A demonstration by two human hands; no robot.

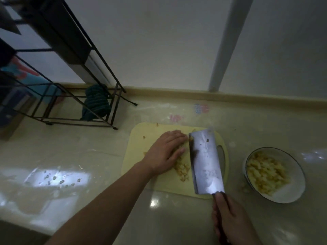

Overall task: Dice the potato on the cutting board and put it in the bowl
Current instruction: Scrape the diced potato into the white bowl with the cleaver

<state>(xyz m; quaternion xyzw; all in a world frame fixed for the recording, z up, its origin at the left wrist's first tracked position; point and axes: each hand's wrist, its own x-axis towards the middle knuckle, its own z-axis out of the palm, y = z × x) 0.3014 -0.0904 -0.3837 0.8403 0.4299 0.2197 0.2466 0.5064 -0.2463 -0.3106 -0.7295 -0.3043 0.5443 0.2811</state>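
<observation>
Nearest the camera, the right hand (230,216) is wrapped round the dark handle of a broad cleaver (206,161), its blade tilted on the yellow cutting board (134,149). Just left of the blade lies a heap of diced potato (182,169); the left hand (165,151) rests flat over it, fingers straight. Those cubes look light, wet and slippery, so I'd guess they are best herded against the blade and scooped. Off to the right, clear of the board, the white bowl (299,188) already holds plenty of dice.
</observation>
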